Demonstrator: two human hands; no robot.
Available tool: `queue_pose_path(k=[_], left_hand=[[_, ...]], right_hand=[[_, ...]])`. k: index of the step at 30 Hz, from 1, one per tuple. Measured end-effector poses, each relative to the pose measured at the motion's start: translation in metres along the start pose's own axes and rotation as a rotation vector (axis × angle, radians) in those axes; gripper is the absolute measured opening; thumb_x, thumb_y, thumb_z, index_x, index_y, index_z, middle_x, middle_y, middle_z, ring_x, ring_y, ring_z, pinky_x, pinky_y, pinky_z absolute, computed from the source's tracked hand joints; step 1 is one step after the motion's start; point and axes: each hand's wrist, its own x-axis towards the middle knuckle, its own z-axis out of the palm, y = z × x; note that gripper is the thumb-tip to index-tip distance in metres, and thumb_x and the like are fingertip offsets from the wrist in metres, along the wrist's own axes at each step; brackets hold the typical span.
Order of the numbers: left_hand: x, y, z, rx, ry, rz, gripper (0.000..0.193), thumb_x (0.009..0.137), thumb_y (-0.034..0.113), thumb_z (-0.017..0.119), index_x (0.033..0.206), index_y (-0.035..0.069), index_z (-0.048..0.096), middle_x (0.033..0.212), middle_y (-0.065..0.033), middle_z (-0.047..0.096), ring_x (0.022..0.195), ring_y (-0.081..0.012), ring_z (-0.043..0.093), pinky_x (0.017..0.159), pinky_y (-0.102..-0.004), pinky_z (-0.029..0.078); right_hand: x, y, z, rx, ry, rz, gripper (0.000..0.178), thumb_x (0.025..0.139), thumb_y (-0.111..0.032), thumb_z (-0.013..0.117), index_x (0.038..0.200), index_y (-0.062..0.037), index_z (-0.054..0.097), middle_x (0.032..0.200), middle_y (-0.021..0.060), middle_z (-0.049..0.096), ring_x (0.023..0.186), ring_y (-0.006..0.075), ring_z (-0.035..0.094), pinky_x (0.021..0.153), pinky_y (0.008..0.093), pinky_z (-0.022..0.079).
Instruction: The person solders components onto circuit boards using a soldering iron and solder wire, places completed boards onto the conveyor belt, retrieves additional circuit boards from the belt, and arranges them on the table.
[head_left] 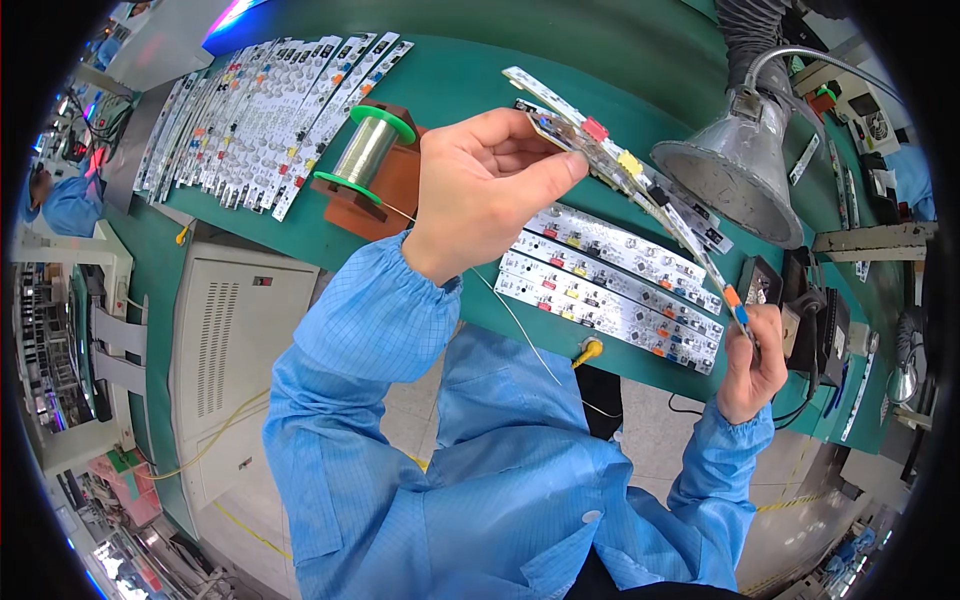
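Circuit strip in both hands, over green bench

Left hand (490,190) pinches one end of circuit strip (712,268), right hand (755,365) pinches the other. White boards (610,300) lie below it, narrow green margin to front edge. Wire spool (365,150) left, metal hood (728,170) right; green bench (465,85) shows between. Tall cabinet (245,340) stands left, other workstations farther out
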Motion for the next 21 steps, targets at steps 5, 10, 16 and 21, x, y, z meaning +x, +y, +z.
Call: queue_pose_path(k=[5, 10, 16, 21], left_hand=[[-0.001, 0.0, 0.001, -0.019, -0.003, -0.002, 0.023, 0.076, -0.002, 0.067, 0.098, -0.006, 0.063, 0.087, -0.0118, 0.067, 0.079, -0.013, 0.065, 0.071, -0.025, 0.054], [-0.004, 0.006, 0.002, 0.061, -0.079, -0.028, 0.027, 0.079, -0.002, 0.062, 0.105, -0.012, 0.057, 0.097, -0.02, 0.065, 0.087, -0.0209, 0.065, 0.081, -0.0334, 0.054], [-0.002, 0.005, 0.0, 0.059, -0.062, -0.023, 0.028, 0.08, -0.003, 0.061, 0.106, -0.012, 0.057, 0.098, -0.0192, 0.065, 0.088, -0.0192, 0.064, 0.079, -0.0307, 0.054], [-0.003, 0.004, 0.001, -0.016, -0.013, -0.017, 0.024, 0.075, -0.003, 0.067, 0.098, -0.007, 0.062, 0.087, -0.0115, 0.067, 0.078, -0.0132, 0.065, 0.071, -0.025, 0.054]], right_hand=[[-0.005, 0.001, -0.002, -0.013, 0.034, 0.067, 0.021, 0.089, -0.008, 0.055, 0.106, 0.0035, 0.058, 0.092, 0.0107, 0.052, 0.079, 0.0135, 0.046, 0.067, 0.0229, 0.036], [0.004, -0.001, 0.001, 0.004, 0.056, 0.158, 0.021, 0.089, -0.007, 0.054, 0.106, 0.0052, 0.057, 0.093, 0.0102, 0.052, 0.081, 0.0137, 0.047, 0.07, 0.0228, 0.037], [0.0, -0.003, 0.0, 0.008, 0.018, 0.017, 0.022, 0.089, -0.014, 0.056, 0.104, 0.0023, 0.059, 0.09, 0.0108, 0.052, 0.077, 0.0148, 0.045, 0.066, 0.0235, 0.035], [-0.003, -0.003, -0.005, -0.015, 0.03, 0.1, 0.022, 0.089, -0.012, 0.055, 0.105, 0.0039, 0.058, 0.092, 0.0102, 0.052, 0.077, 0.0139, 0.045, 0.066, 0.0231, 0.035]])
